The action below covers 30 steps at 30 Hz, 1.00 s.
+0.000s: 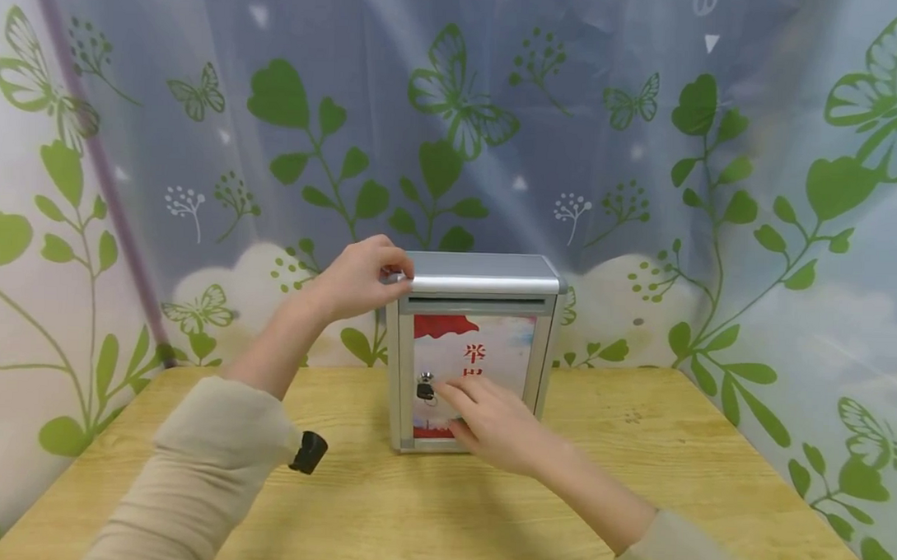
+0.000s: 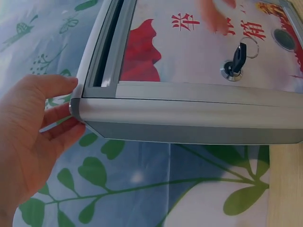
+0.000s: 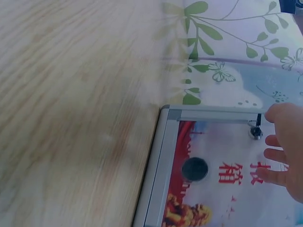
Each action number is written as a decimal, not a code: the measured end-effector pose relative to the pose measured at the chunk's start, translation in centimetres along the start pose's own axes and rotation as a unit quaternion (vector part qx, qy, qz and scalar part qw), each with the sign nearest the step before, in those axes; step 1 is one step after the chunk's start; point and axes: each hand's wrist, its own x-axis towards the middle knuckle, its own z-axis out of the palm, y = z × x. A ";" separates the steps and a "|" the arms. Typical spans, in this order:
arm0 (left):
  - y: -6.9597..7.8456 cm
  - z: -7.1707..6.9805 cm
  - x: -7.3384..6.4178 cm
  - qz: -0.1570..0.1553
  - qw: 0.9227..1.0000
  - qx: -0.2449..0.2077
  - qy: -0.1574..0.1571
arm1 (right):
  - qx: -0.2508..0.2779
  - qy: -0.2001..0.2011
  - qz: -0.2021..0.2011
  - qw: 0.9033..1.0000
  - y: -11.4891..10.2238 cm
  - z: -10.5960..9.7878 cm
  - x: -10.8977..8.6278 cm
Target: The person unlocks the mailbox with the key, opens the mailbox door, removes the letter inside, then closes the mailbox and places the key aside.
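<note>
Your box [image 1: 501, 356] stands near the tabletop's [image 1: 620, 451] far edge, between its far corners. Your left grip [image 1: 363, 277] is closed around the box's upper-left corner; brace there against rocking. Your right grip [image 1: 499, 426], loosely spread, holds nothing beside the key [image 1: 425, 391]: best pinch it squarely.

- Metal box [image 1: 486, 266], front panel [image 1: 440, 351]: red Chinese lettering, three large characters in one line.
- First character, 举 [image 1: 475, 353]: sits below the slot [image 1: 477, 304]; clear in head view.
- Second, 报 [image 3: 258, 175]: partly covered by the right hand [image 1: 499, 424]; most legible in right wrist view.
- Third, 箱 [image 3: 230, 173]: legible in both wrist views, hidden in head view.
- Small red marks [image 3: 232, 202] near the lettering: too small to make out.
</note>
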 end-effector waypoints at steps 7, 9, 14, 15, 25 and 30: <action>0.0 0.4 -0.2 0.014 1.000 -0.011 0.015 | -0.038 -0.004 0.037 0.999 -0.7 0.6 2.1; 0.0 0.4 -0.2 0.015 1.000 -0.009 0.018 | -0.057 -0.014 0.058 0.997 -0.9 0.7 2.6; -0.1 0.3 -0.2 0.015 1.000 0.004 0.023 | -0.097 -0.055 0.102 0.989 -1.1 0.9 3.7; -0.1 0.3 -0.3 0.016 1.000 0.008 0.023 | -0.096 -0.064 0.109 0.987 -1.2 1.0 3.9; 0.1 0.4 -0.3 0.020 1.000 0.013 0.019 | -0.089 -0.038 0.124 0.988 -1.5 2.4 5.1; 0.2 0.3 -0.3 0.027 0.999 0.025 0.028 | -0.085 -0.018 0.120 0.989 -1.6 2.6 5.5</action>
